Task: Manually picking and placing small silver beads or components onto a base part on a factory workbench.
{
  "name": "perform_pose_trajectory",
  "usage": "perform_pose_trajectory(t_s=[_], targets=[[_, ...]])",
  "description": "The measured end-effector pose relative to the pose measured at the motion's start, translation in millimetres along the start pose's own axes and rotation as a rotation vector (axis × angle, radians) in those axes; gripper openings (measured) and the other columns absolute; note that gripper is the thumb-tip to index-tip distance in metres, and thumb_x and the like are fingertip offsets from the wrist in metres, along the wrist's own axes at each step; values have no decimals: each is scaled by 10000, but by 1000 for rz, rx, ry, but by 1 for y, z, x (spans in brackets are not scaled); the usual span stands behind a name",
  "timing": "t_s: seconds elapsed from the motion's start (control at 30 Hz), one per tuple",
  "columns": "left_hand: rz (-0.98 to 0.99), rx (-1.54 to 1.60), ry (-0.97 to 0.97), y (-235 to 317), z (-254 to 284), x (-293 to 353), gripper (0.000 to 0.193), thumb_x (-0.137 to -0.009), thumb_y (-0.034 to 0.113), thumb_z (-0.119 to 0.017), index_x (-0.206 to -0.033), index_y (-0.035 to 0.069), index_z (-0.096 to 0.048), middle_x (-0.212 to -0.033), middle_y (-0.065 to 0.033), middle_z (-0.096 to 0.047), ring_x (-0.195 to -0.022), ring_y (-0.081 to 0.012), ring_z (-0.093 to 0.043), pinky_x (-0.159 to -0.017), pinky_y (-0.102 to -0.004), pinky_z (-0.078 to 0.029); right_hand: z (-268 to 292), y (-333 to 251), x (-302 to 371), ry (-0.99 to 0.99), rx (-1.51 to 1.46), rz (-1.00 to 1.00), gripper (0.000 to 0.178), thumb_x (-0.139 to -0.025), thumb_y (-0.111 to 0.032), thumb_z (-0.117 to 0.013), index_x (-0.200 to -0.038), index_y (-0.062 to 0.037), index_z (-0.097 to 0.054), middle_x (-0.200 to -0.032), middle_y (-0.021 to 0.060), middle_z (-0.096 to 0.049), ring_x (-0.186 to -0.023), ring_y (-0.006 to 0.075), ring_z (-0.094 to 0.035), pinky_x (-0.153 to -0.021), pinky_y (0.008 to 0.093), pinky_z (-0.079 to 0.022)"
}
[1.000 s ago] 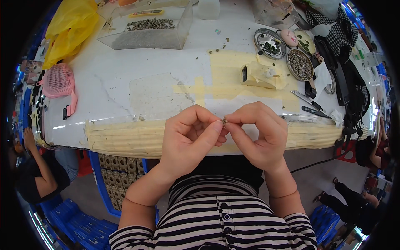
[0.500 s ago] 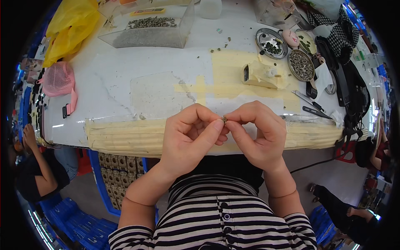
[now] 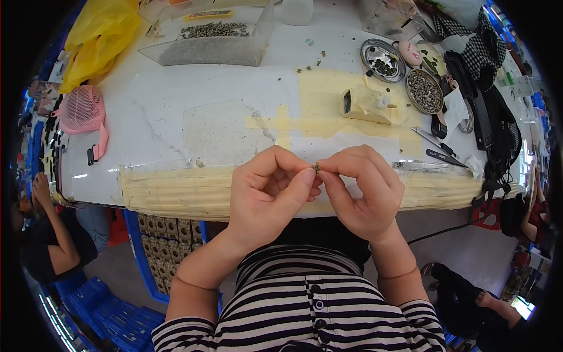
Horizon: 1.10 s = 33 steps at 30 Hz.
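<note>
Above the front edge of the table, my left hand [image 3: 267, 193] and my right hand [image 3: 365, 190] meet at their fingertips. Between both thumbs and forefingers is a tiny greenish-brown piece [image 3: 316, 168], too small to name. Both hands are closed in a pinch on it, with the other fingers curled. Beyond them to the right stands a tape-wrapped block [image 3: 366, 107] with a small peg on top. A round dish of small metallic pieces [image 3: 424, 92] and a silver dish with dark green bits [image 3: 384, 60] lie farther back on the right.
Tweezers [image 3: 446, 157] lie at the right, by a black strap [image 3: 489, 138]. A clear bin [image 3: 205, 54] with small pieces stands at the back left, near a yellow bag [image 3: 97, 44] and a pink mesh pouch [image 3: 82, 111]. Taped padding [image 3: 176, 190] lines the front edge. Other people sit on both sides.
My hands stay nearly in place, with the right fingers shifting slightly around the tiny piece. At the lower right, another person has moved a little.
</note>
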<state>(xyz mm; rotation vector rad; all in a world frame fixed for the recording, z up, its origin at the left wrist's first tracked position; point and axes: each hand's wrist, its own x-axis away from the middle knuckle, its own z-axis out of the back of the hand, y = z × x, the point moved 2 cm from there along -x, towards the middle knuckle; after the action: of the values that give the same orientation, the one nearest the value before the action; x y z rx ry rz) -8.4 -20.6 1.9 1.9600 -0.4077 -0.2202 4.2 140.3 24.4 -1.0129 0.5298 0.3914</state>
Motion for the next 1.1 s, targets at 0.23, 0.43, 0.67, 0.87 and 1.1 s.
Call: perform_pose_trajectory(t_s=[0.23, 0.43, 0.67, 0.87, 1.1], targets=[[19, 27, -6, 1, 1, -2, 54, -953, 32, -602, -967, -20, -600, -893, -90, -688, -816, -112, -676, -744, -257, -577, 1, 3, -1, -34, -116, -94, 134, -775, 80, -719, -879, 11, -672, -776, 89, -645, -652, 174, -629, -571, 269, -506], [52, 42, 9, 2, 2, -2, 58, -954, 40, -604, -964, -18, -605, -875, -92, -690, -800, -119, -678, -736, -261, -577, 6, 5, -1, -90, -14, -127, 124, -789, 65, -705, -886, -3, -668, -783, 79, -631, -650, 199, -620, -576, 288, -501], [48, -18, 59, 3, -1, -2, 72, -955, 68, -601, -934, -1, -601, -846, -97, -690, -743, -128, -669, -687, -265, -562, 7, 8, 2, -257, 212, -44, 158, -770, 24, -712, -914, -25, -668, -797, 88, -603, -707, 265, -591, -621, 345, -490], [76, -32, 52, 4, 0, -3, 89, -958, 84, -595, -917, 6, -600, -826, -99, -689, -719, -131, -665, -664, -264, -552, 7, 3, -2, -85, 126, -30, 193, -751, 28, -731, -932, -24, -693, -807, 80, -624, -699, 233, -607, -605, 318, -491], [-35, -99, 56, -1, -4, 0, 63, -921, 14, -638, -967, -28, -627, -863, -64, -675, -789, -98, -656, -707, -232, -538, 8, 0, -5, -101, -129, -203, 128, -777, 35, -732, -890, -16, -700, -782, 71, -652, -674, 165, -616, -604, 263, -499]])
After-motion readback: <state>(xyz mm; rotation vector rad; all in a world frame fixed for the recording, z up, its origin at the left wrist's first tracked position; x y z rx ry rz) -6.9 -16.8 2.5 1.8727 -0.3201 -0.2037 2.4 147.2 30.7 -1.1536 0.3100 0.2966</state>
